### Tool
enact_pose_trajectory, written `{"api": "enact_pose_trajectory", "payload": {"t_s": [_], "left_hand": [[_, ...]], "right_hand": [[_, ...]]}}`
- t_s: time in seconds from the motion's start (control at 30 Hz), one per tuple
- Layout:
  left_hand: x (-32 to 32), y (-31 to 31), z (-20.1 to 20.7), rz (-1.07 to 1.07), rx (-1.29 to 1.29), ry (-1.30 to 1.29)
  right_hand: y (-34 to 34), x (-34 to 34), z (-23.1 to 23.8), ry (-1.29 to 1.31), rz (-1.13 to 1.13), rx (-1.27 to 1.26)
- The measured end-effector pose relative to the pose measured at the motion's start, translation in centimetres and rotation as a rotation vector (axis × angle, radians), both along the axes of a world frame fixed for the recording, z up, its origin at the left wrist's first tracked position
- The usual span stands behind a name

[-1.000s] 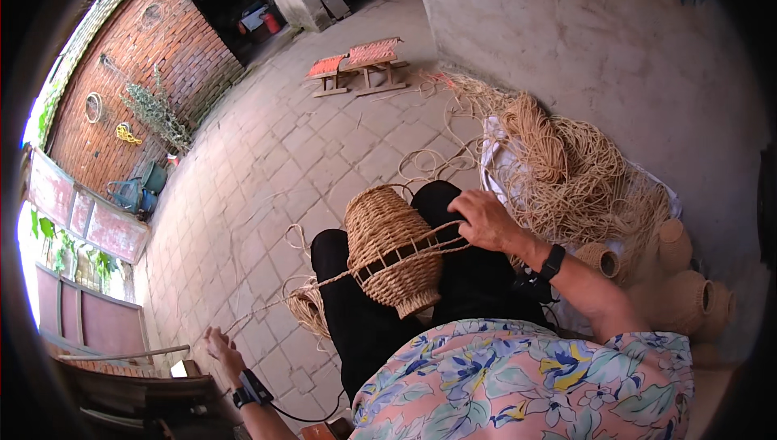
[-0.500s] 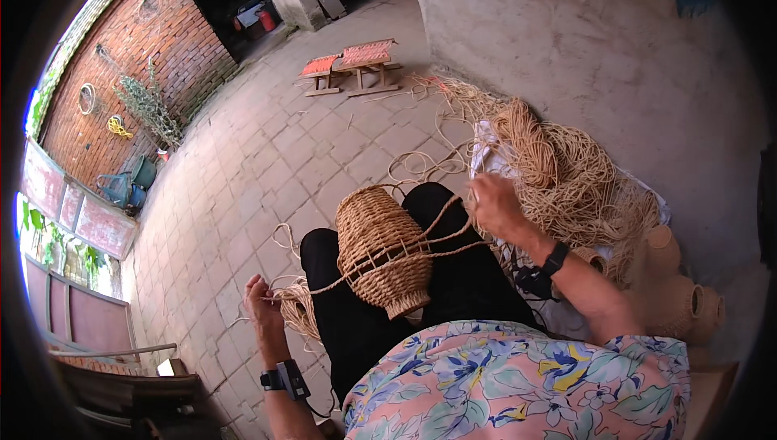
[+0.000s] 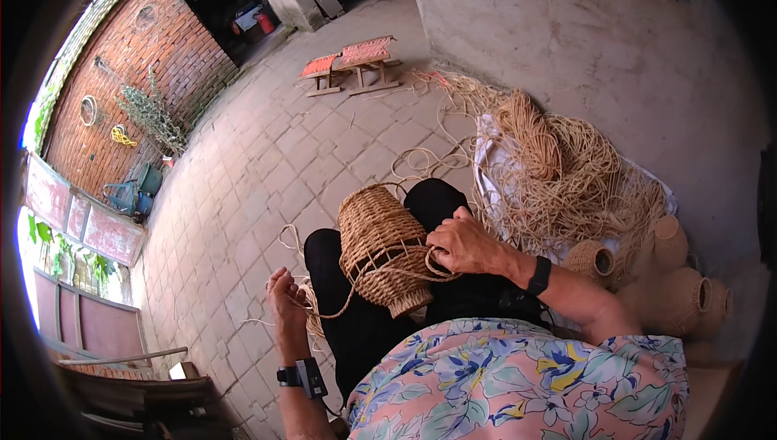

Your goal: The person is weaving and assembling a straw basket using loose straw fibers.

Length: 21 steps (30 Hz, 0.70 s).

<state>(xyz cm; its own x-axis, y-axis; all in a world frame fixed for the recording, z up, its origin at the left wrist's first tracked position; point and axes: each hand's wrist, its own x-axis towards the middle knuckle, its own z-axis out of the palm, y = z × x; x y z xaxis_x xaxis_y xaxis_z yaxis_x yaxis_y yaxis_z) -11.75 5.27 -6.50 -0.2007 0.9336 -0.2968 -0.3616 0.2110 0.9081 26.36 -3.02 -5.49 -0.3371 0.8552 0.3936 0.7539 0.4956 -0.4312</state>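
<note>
Cord (image 3: 333, 315) runs from the person's left hand (image 3: 286, 297), closed on it, to the woven basket (image 3: 379, 233) between the knees (image 3: 325, 249). The right hand (image 3: 464, 244) curls at the basket's right side, fingertips hidden; its grip cannot be told. The left leg (image 3: 344, 339) partly covers a cord coil (image 3: 314, 325).

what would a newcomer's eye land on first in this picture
Probably the tan woven basket in the person's lap, just below the middle, with the right hand close at its right and the left hand apart on its left. Next, the tangled heap of tan cord at the right, beside the grey wall. The floral shirt stands out along the bottom.
</note>
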Motion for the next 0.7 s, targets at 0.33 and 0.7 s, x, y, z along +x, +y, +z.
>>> {"api": "enact_pose_trajectory", "payload": {"t_s": [0.33, 0.7], "left_hand": [[0.5, -0.5, 1.2, -0.034, -0.026, -0.054], [3.3, -1.4, 1.3, -0.187, 0.009, -0.117]], "right_hand": [[-0.2, 13.9, -3.0, -0.001, -0.546, -0.239], [0.8, 1.6, 2.0, 0.204, -0.118, -0.025]]}}
